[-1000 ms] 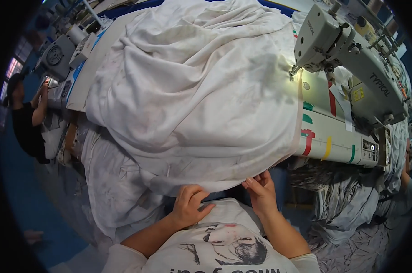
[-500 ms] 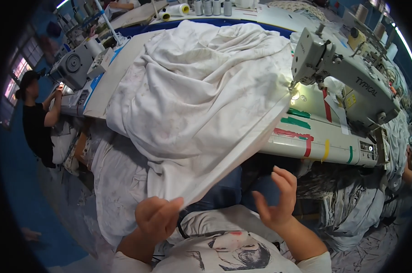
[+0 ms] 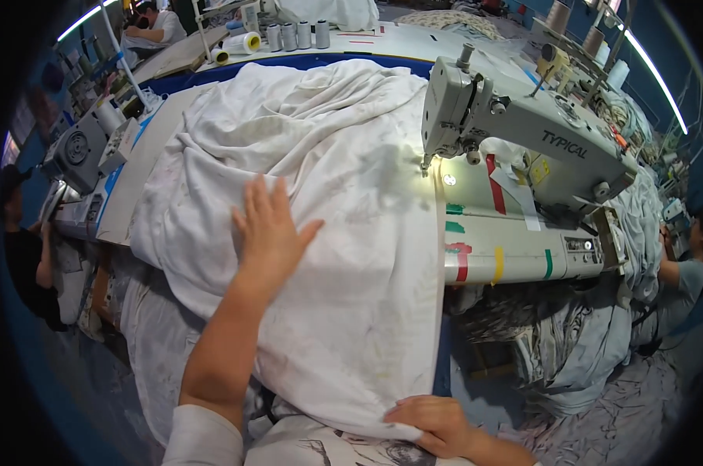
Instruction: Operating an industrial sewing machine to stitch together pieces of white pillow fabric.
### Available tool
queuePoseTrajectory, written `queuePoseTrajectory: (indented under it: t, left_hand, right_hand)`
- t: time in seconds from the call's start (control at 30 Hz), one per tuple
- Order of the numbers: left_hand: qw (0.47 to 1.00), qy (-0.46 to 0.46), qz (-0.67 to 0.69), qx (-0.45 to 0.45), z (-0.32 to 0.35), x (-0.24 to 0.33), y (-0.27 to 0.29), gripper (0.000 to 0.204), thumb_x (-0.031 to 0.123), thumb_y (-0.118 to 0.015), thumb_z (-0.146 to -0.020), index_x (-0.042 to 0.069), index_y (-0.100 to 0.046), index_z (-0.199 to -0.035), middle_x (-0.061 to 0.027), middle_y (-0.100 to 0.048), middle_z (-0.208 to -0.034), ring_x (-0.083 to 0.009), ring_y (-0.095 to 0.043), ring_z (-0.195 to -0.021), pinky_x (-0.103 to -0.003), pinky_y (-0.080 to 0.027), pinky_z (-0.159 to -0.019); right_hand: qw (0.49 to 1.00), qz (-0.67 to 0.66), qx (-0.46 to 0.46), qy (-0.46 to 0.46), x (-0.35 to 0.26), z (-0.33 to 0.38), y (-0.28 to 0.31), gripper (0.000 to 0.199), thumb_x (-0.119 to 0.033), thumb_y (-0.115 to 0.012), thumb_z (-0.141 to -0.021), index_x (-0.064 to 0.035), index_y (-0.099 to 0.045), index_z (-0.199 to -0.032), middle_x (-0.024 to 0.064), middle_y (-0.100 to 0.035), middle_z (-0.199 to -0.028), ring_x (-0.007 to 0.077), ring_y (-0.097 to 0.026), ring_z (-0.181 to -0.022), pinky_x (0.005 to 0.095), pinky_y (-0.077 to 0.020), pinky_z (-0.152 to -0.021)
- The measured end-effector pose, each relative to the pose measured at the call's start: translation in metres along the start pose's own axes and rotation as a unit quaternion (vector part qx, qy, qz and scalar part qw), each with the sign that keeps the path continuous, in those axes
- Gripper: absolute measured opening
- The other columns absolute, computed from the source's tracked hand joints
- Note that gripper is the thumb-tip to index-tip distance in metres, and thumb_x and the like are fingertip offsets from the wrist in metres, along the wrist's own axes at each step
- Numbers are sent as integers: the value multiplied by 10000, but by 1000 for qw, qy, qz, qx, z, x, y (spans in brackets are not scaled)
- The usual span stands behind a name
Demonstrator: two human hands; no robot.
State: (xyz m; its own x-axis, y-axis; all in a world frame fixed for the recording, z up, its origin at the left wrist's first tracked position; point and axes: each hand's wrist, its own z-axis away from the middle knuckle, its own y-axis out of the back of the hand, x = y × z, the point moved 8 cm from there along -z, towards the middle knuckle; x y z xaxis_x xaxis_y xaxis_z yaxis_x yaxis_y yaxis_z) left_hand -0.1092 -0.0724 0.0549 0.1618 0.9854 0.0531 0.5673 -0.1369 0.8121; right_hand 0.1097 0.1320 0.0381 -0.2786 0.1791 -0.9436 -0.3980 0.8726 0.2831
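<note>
White cloth (image 3: 343, 194) drapes from the table toward the person, its long edge running straight back to the needle, with the left hand (image 3: 267, 233) spread flat on top and the right hand (image 3: 437, 423) pinching its near hem.

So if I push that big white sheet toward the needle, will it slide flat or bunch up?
The white sheet looks floppy: it already lies in deep folds, so it will probably bunch. Much hangs off the table edge, so its weight may drag it back. The left hand, pressed flat, likely helps.

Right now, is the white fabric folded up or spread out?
Spread out: the white fabric drapes rumpled across the sewing table, left hand flat on it.
</note>
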Motion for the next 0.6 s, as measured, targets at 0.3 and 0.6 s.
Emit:
queuePoseTrajectory:
  t: [0.3, 0.6]
  left_hand:
    - [990, 62, 109, -58, -57, -35, -102, 215, 216, -623, -886, 48, -489, -866, -167, -588, -778, -420, -576, -750, -513, -438, -627]
    - [990, 39, 111, -75, -107, -15, -139, 202, 201, -643, -872, 74, -487, -881, -144, -605, -793, -401, -603, -716, -507, -467, -614]
  right_hand:
    - [985, -134, 8, -111, 105, 17, -2, 305, -226, -609, -904, 53, -673, -1010, 186, -696, -1003, 320, -678, -952, 398, -520, -843]
    - [980, -150, 16, -132, 127, -22, 33, 314, -237, -595, -926, 56, -675, -1006, 194, -694, -1018, 333, -663, -992, 408, -504, -870]
